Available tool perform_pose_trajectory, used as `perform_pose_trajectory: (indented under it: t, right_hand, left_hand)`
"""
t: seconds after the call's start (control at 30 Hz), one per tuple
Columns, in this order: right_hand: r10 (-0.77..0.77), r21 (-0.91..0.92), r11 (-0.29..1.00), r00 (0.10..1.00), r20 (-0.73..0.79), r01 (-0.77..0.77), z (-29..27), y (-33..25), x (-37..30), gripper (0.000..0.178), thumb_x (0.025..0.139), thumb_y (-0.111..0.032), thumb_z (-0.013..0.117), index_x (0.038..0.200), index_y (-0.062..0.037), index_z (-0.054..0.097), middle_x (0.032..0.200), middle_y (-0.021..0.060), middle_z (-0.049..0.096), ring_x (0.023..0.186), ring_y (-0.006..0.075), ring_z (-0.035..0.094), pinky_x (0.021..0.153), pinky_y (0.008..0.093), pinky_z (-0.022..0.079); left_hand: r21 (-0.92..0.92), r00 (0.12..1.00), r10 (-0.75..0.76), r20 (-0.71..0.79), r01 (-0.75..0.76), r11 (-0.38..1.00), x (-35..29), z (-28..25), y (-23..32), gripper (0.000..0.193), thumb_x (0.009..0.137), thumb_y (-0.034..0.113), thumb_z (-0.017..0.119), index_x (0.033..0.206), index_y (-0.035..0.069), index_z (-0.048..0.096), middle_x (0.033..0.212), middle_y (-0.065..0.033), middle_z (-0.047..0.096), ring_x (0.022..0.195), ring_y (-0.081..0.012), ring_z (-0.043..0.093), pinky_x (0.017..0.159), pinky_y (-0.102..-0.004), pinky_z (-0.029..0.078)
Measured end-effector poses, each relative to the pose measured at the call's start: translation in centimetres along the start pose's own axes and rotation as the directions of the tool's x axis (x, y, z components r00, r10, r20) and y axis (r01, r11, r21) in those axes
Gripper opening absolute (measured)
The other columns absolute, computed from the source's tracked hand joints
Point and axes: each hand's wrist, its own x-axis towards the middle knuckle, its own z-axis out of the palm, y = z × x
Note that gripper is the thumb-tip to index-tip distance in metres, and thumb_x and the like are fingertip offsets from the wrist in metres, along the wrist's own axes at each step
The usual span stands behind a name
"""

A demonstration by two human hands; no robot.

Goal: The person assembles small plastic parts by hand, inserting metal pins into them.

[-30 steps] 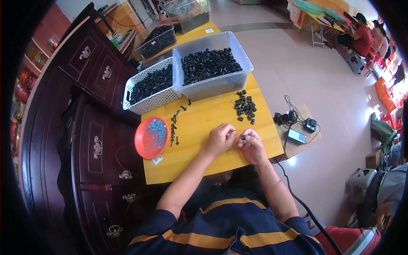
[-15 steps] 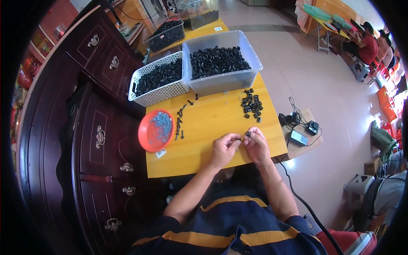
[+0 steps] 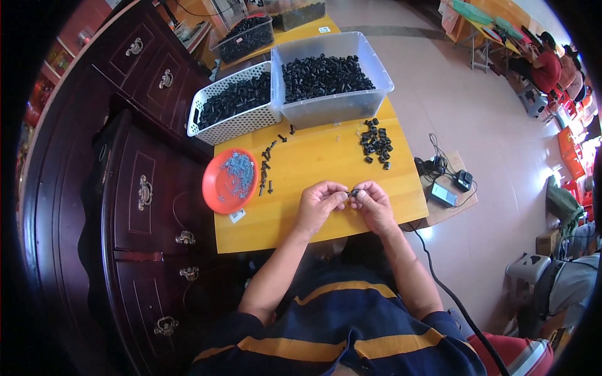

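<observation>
Over the near part of the yellow table (image 3: 288,216), my two hands meet fingertip to fingertip. My right hand (image 3: 376,210) pinches a small black plastic piece (image 3: 354,193) between thumb and forefinger. Closed in a pinch against that piece is my left hand (image 3: 321,205); whatever its fingertips hold is too small and covered to make out. Left of the hands, a loose row of black stem-shaped parts (image 3: 264,166) runs beside a red plate (image 3: 213,195) of thin silvery pins (image 3: 239,172). Beyond my right hand lies a pile of chunky black pieces (image 3: 377,143).
A clear bin (image 3: 335,114) and a white perforated basket (image 3: 241,128), both full of black parts, stand at the table's far side. Dark wooden drawers (image 3: 141,200) flank the left. A small stand with a device (image 3: 443,195) and cables is at right. Several people sit farther off.
My hands have turned slightly and drawn a little apart, showing more of the small black piece between the fingertips. The whole view has shifted slightly.
</observation>
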Motion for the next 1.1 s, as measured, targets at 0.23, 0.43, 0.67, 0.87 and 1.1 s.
perform_pose_trajectory:
  t: [0.23,0.43,0.67,0.87,1.1]
  right_hand:
    - [-0.041,-0.08,0.996,0.998,0.041,0.044,0.1,0.1,0.0,0.012,0.101,-0.01,0.063,0.11,-0.003,0.06,0.095,0.0047,0.066,0.085,0.0119,0.062,0.081,0.0255,0.051]
    - [-0.042,-0.129,0.991,0.999,0.026,0.045,-0.1,0.3,0.1,0.011,0.099,-0.009,0.065,0.107,-0.0033,0.06,0.095,0.0066,0.067,0.085,0.0135,0.064,0.08,0.0275,0.054]
    - [-0.086,-0.205,0.975,0.996,0.013,0.087,0.0,0.7,0.0,0.009,0.098,-0.006,0.067,0.104,-0.0033,0.061,0.093,0.006,0.068,0.083,0.0119,0.064,0.079,0.0264,0.054]
    - [-0.145,-0.393,0.912,0.989,-0.043,0.117,0.5,1.3,-0.3,0.007,0.097,-0.004,0.067,0.102,-0.0017,0.062,0.092,0.0037,0.069,0.083,0.0092,0.065,0.079,0.024,0.053]
    - [-0.172,-0.453,0.881,0.984,-0.043,0.134,0.2,1.5,-0.4,0.008,0.097,-0.004,0.068,0.103,-0.001,0.063,0.091,0.0019,0.068,0.083,0.0076,0.063,0.077,0.0225,0.052]
  left_hand:
    - [-0.004,0.999,0.001,0.049,-0.001,1.0,0.3,-0.5,0.1,0.01,0.093,0.005,0.073,0.102,0.001,0.07,0.087,-0.0039,0.072,0.072,-0.0087,0.064,0.07,-0.0217,0.053]
    - [0.048,0.997,0.009,0.077,-0.013,0.999,0.4,-0.7,0.4,0.007,0.094,0.002,0.069,0.101,-0.001,0.07,0.085,-0.0035,0.07,0.074,-0.0077,0.063,0.07,-0.0214,0.054]
    - [0.168,0.997,-0.024,0.071,0.012,0.986,0.6,-0.7,1.0,0.003,0.093,0.0,0.069,0.096,0.0,0.07,0.083,-0.0033,0.07,0.073,-0.0078,0.064,0.068,-0.0218,0.054]
    - [0.221,0.998,-0.037,0.046,0.025,0.975,0.5,-0.9,0.7,0.002,0.093,0.0,0.069,0.095,0.0,0.07,0.082,-0.0031,0.07,0.07,-0.0079,0.064,0.065,-0.0216,0.053]
    - [0.224,0.999,-0.022,0.023,0.016,0.975,0.4,-0.7,0.1,0.002,0.093,0.001,0.07,0.094,0.001,0.07,0.081,-0.001,0.069,0.069,-0.006,0.061,0.064,-0.0202,0.051]
